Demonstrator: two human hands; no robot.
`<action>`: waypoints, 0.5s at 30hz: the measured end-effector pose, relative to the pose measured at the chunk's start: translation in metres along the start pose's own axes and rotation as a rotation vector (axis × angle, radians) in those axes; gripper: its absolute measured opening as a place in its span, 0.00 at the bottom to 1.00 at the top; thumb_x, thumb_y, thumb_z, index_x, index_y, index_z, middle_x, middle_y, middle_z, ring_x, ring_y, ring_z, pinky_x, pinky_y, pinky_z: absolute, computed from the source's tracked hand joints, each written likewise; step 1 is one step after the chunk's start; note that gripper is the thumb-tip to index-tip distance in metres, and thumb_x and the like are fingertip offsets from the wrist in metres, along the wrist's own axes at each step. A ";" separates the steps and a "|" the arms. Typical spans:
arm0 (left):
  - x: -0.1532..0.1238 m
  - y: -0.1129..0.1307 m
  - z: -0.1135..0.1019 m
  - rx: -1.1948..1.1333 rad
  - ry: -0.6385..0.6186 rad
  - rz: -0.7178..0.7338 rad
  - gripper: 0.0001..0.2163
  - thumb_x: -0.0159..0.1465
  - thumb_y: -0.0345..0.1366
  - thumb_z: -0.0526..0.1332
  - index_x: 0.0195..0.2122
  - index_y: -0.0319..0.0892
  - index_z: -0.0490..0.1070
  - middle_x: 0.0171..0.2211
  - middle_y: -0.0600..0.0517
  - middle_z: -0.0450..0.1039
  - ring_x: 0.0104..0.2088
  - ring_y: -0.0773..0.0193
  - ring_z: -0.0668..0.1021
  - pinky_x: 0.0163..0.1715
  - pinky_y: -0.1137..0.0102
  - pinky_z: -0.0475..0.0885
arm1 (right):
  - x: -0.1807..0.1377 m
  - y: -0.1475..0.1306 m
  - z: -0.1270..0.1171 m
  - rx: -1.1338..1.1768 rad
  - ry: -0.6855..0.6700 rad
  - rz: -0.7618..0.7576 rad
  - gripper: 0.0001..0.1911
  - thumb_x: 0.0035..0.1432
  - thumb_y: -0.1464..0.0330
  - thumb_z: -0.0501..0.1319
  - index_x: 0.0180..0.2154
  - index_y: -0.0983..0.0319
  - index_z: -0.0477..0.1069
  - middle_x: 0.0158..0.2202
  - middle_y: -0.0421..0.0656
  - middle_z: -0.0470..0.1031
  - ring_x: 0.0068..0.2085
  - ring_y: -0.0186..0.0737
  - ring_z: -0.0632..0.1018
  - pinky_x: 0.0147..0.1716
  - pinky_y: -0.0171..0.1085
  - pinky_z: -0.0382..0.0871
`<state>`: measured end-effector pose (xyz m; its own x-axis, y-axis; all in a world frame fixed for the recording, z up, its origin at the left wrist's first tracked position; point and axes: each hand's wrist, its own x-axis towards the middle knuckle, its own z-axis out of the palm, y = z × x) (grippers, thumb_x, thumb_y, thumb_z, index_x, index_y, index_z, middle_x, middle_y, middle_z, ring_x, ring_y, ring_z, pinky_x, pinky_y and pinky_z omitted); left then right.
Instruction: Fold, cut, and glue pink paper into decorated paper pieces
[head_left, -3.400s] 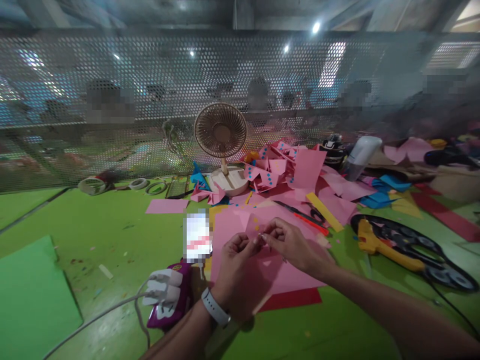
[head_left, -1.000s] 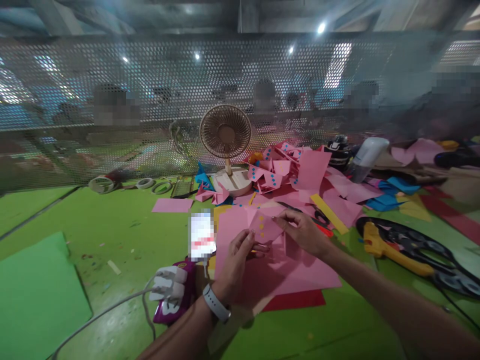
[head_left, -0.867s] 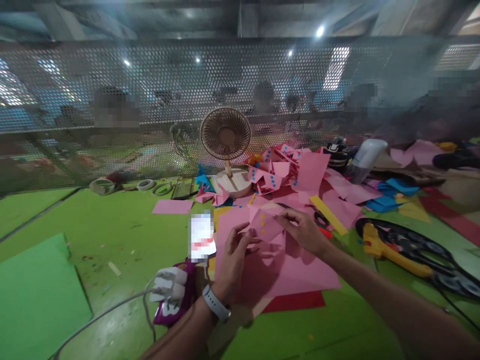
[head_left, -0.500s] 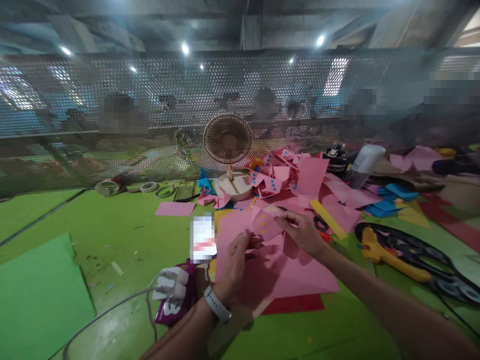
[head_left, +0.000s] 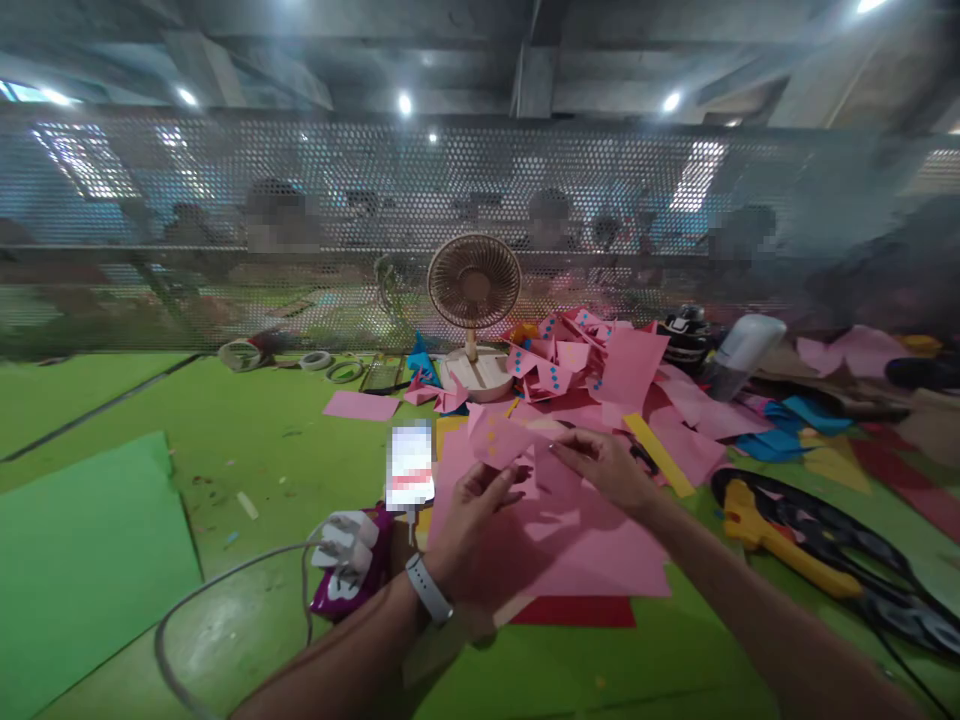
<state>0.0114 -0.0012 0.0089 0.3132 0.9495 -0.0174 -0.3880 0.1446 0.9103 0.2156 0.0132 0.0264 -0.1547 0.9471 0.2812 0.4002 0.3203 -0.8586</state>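
Note:
A folded pink paper piece (head_left: 496, 438) with small yellow dots is held up between my hands. My left hand (head_left: 469, 515), with a white watch band on its wrist, has its curled fingers and thumb closed at the paper's lower edge. On the right, my right hand (head_left: 604, 468) pinches the paper's right end between thumb and fingertips. Beneath both hands lies a large pink sheet (head_left: 592, 560), with a red sheet (head_left: 577, 611) showing under its near edge.
Behind are a small fan (head_left: 475, 285) and a heap of folded pink paper pieces (head_left: 559, 360). A lit phone (head_left: 410, 465) and a plug adapter (head_left: 346, 545) with cable lie left. At right sits a yellow-handled tool (head_left: 787, 535). Green sheets (head_left: 90, 560) lie far left.
The view has swung slightly left. The dotted paper piece has moved left relative to my hands, and my left fingers have closed in at its lower edge.

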 end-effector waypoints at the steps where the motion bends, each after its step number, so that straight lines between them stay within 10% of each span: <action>1: -0.001 -0.002 0.002 -0.002 -0.042 -0.007 0.17 0.53 0.41 0.69 0.43 0.42 0.74 0.44 0.45 0.75 0.46 0.58 0.75 0.45 0.64 0.70 | -0.001 -0.002 0.003 0.007 0.002 -0.005 0.14 0.58 0.58 0.58 0.33 0.63 0.72 0.30 0.42 0.74 0.33 0.38 0.73 0.34 0.35 0.67; 8: -0.002 -0.020 0.008 -0.010 -0.047 -0.117 0.16 0.49 0.44 0.71 0.33 0.39 0.73 0.30 0.50 0.72 0.30 0.65 0.75 0.35 0.67 0.72 | -0.007 -0.011 0.010 -0.057 0.103 -0.099 0.12 0.57 0.60 0.60 0.37 0.62 0.73 0.38 0.45 0.76 0.40 0.41 0.75 0.43 0.41 0.69; 15: -0.005 -0.015 0.005 0.067 -0.048 -0.054 0.15 0.53 0.47 0.67 0.30 0.40 0.68 0.30 0.53 0.68 0.31 0.67 0.72 0.36 0.69 0.73 | -0.014 -0.040 -0.080 0.129 0.609 -0.166 0.11 0.52 0.62 0.64 0.38 0.59 0.72 0.36 0.44 0.77 0.38 0.41 0.78 0.43 0.43 0.71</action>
<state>0.0201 -0.0097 -0.0020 0.3739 0.9262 -0.0484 -0.3114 0.1746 0.9341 0.2741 -0.0116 0.0907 0.3502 0.7394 0.5750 0.2974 0.4943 -0.8168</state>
